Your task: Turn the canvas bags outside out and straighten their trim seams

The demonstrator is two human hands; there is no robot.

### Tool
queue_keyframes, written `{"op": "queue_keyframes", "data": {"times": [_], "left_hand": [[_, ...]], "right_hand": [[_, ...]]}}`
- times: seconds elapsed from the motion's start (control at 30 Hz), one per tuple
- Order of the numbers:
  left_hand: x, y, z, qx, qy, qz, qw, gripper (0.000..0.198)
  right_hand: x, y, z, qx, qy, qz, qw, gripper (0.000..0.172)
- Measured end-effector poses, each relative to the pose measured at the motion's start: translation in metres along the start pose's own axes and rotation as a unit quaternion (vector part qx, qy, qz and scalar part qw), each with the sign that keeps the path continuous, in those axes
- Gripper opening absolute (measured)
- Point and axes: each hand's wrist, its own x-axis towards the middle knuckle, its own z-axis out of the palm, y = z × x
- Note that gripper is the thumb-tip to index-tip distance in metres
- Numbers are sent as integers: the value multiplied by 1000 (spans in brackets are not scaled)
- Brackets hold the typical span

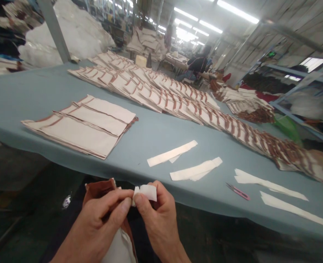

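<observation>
Left hand (102, 217) closed on a brown-and-cream fabric piece (98, 190), thumb and forefinger pinched together; right hand (158, 213) pinches a short white strip (149, 192) right at the left fingertips. Both pieces are held just off the near edge of the table (161, 128). Risk: strip could slip or skew, grip being so small; fabric's weight below could pull it crooked. Strip-to-fabric contact hidden by fingers.
</observation>
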Motion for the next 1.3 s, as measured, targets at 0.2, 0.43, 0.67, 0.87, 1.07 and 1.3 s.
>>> {"op": "queue_keyframes", "data": {"times": [0.2,0.43,0.67,0.87,1.07,1.3], "left_hand": [[-13,8,1,-128,5,-95,987,55],[-13,11,0,-244,-49,-221,943,48],[-20,3,-3,-379,-42,-300,874,60],[-22,-5,-10,-286,113,-245,919,58],[6,-23,-29,-141,153,-169,963,52],[61,-40,-31,-55,208,-95,972,39]], "right_hand": [[-5,21,4,-230,61,-215,947,48],[-1,18,-5,-353,-62,-361,861,50],[-2,8,-7,-256,-161,-304,903,57],[-7,6,-24,-68,17,-213,974,56],[38,-34,-68,39,176,-206,962,41],[138,-55,-103,40,188,-193,962,42]]}}
